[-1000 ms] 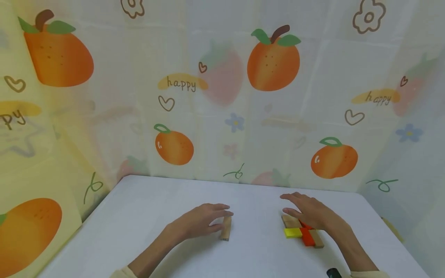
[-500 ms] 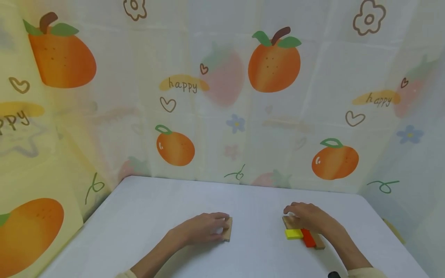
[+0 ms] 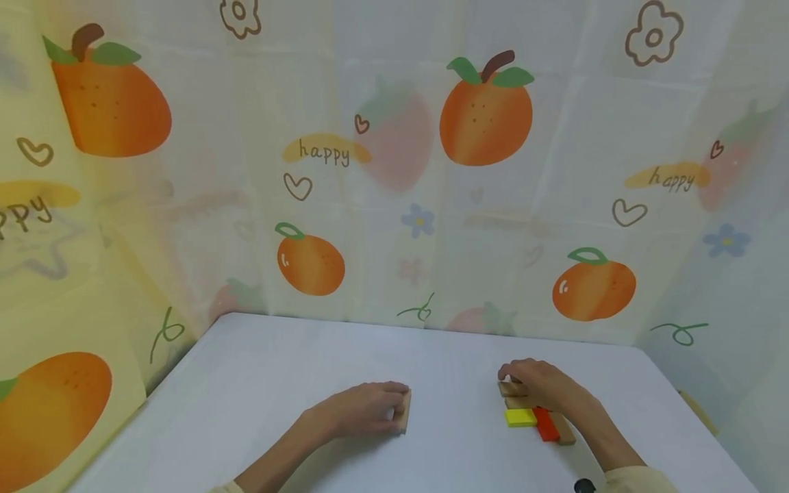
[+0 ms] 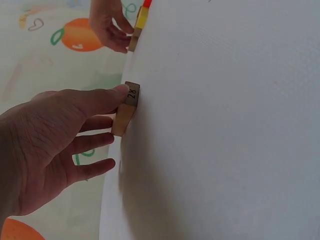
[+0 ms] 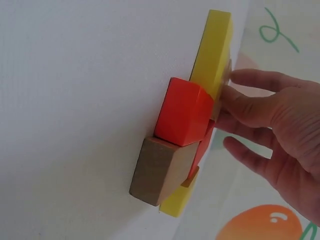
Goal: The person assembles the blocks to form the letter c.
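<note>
Left hand pinching a numbered block, right hand over a cluster, all on a white table.

At left, the thumb rests on the wooden end marked 28, with the fingers on the block's other side. Well to its right, a far wooden block lies beneath the right hand's bent fingers; whether they grip it, I cannot tell. Just nearer lie a second wooden block and a yellow block, which touches a red block; beside that, touching it, is a slanted wooden block.
</note>
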Tool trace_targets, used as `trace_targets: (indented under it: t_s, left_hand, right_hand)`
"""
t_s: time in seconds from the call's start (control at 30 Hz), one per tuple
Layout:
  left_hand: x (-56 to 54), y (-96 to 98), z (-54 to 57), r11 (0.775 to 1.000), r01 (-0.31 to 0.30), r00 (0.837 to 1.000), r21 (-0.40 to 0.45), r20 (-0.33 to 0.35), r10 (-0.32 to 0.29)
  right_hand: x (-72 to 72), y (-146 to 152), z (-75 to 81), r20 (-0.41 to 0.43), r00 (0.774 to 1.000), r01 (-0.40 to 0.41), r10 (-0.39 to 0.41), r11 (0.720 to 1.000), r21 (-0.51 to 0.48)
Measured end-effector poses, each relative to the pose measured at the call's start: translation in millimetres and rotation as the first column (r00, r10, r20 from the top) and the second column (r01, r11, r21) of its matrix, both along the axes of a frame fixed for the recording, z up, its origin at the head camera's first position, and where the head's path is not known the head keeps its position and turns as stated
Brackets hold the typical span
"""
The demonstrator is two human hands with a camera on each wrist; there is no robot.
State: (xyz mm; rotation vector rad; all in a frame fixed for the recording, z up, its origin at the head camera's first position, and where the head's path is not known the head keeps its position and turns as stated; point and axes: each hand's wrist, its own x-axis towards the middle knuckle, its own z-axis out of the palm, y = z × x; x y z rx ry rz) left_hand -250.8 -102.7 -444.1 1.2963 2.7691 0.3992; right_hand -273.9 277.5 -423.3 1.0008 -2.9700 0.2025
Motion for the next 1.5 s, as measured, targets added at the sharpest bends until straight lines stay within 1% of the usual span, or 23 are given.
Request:
trace_targets:
  t_s: [0.07, 0.13, 0.2, 0.3, 0.37, 0.43, 0.5, 0.63, 0.73, 0.83, 0.9, 0.97, 1.13, 1.2, 1.33, 1.4, 1.5]
  left_hand:
    - [1.9, -0.8, 1.1, 1.0, 0.007, 1.0, 0.0, -0.003, -0.007]
    - [3.3, -1.5, 2.0, 1.0, 0.017, 1.0, 0.001, -0.025, -0.017]
    - [4.4, -2.4, 2.6, 0.999, 0.032, 0.998, 0.012, -0.057, -0.031]
    - [4.8, -3.6, 3.1, 0.998, 0.057, 0.993, 0.035, -0.101, -0.053]
    - [4.2, -3.1, 2.1, 0.996, 0.07, 0.993, 0.045, -0.097, -0.066]
    - [3.5, -0.7, 0.3, 0.996, 0.073, 0.995, 0.049, -0.072, -0.07]
    - [3.3, 2.7, -1.8, 0.996, 0.076, 0.996, 0.042, -0.051, -0.074]
    - [4.5, 5.0, -2.6, 0.994, 0.104, 0.991, 0.039, -0.089, -0.101]
    - [5.9, 3.2, -0.5, 0.988, 0.144, 0.984, 0.06, -0.118, -0.136]
    - [7.6, 2.1, 1.2, 0.982, 0.162, 0.984, 0.092, -0.085, -0.155]
    - [9.0, 2.1, 1.7, 0.978, 0.173, 0.984, 0.118, -0.067, -0.166]
    - [10.6, 2.5, 2.4, 0.972, 0.178, 0.984, 0.153, -0.046, -0.173]
    - [15.5, 5.7, 5.1, 0.943, 0.232, 0.972, 0.238, -0.023, -0.234]
    - [17.5, 6.8, 7.1, 0.937, 0.249, 0.968, 0.247, -0.028, -0.25]
    - [20.0, 7.3, 9.8, 0.937, 0.257, 0.966, 0.238, -0.048, -0.253]
    - [20.8, 7.3, 10.1, 0.937, 0.258, 0.966, 0.237, -0.052, -0.253]
    - [22.3, 7.2, 9.0, 0.932, 0.27, 0.963, 0.243, -0.046, -0.267]
  right_hand:
    - [-1.3, -0.8, -1.1, -0.028, 1.0, -0.01, 0.01, 1.0, 0.01]
    - [-2.8, -2.1, -1.9, -0.056, 0.998, -0.009, 0.01, 1.0, 0.023]
    - [-2.8, -4.2, -1.5, -0.066, 0.998, 0.023, -0.021, 0.999, 0.029]
    - [-2.7, -7.1, 1.7, -0.042, 0.997, 0.069, -0.069, 0.997, 0.02]
    - [-2.2, -9.2, 4.2, -0.004, 0.996, 0.093, -0.093, 0.996, 0.014]
    - [-2.4, -10.8, 5.7, 0.031, 0.995, 0.095, -0.095, 0.995, 0.015]
    - [-2.2, -11.6, 5.3, 0.04, 0.995, 0.086, -0.087, 0.996, 0.017]
    - [-3.2, -11.7, 2.4, -0.027, 0.999, 0.042, -0.041, 0.999, 0.024]
    - [-2.7, -14.7, 3.5, -0.111, 0.994, -0.002, 0.006, 0.999, 0.032]
    - [0.2, -22.3, 9.2, -0.152, 0.988, -0.027, 0.032, 0.999, 0.029]
    - [1.8, -28.2, 13.4, -0.159, 0.986, -0.043, 0.047, 0.999, 0.03]
    - [4.1, -34.5, 17.8, -0.142, 0.988, -0.059, 0.062, 0.998, 0.026]
    - [11.0, -50.7, 28.8, -0.13, 0.982, -0.133, 0.138, 0.99, 0.041]
    - [13.7, -57.0, 31.9, -0.141, 0.976, -0.162, 0.167, 0.986, 0.047]
    - [19.6, -68.6, 35.0, -0.135, 0.97, -0.197, 0.2, 0.98, 0.038]
    - [22.6, -74.0, 35.4, -0.131, 0.969, -0.209, 0.211, 0.977, 0.031]
    - [26.6, -82.0, 35.4, -0.156, 0.957, -0.244, 0.246, 0.969, 0.031]
